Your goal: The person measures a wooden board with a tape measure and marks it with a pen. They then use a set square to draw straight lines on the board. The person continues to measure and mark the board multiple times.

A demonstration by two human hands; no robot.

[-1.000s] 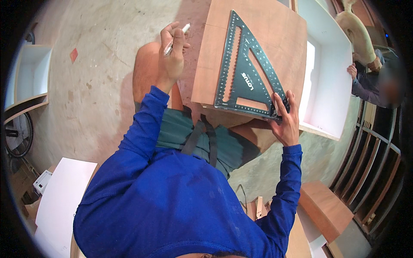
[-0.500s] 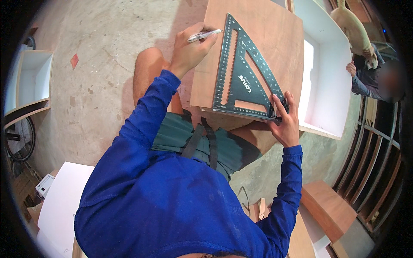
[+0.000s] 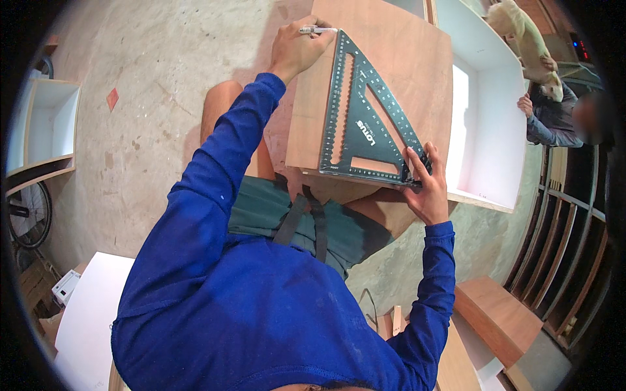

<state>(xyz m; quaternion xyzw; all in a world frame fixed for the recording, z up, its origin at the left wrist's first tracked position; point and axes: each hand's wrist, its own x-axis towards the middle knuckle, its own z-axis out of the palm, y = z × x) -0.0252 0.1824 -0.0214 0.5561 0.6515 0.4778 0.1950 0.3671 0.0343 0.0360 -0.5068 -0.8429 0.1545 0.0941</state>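
L arm (image 3: pixel 222 156) is stretched fwd & angled R, w/ L hand (image 3: pixel 300 51) curled in a pinch. R arm (image 3: pixel 440 274) is bent at elbow, R hand (image 3: pixel 427 194) turned back-up, fingers (image 3: pixel 418 161) extended & parted.

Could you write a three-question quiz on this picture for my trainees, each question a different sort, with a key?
1. Multiple choice: in the picture, which corner of the black triangular square does the right hand touch? (a) top (b) lower left (c) lower right
2. True or false: the square is standing up on its edge.
3. Fill in: the left hand holds a ____, its tip near the square's top corner.

Key:
1. c
2. False; it lies flat on the reddish-brown wooden surface.
3. Pen
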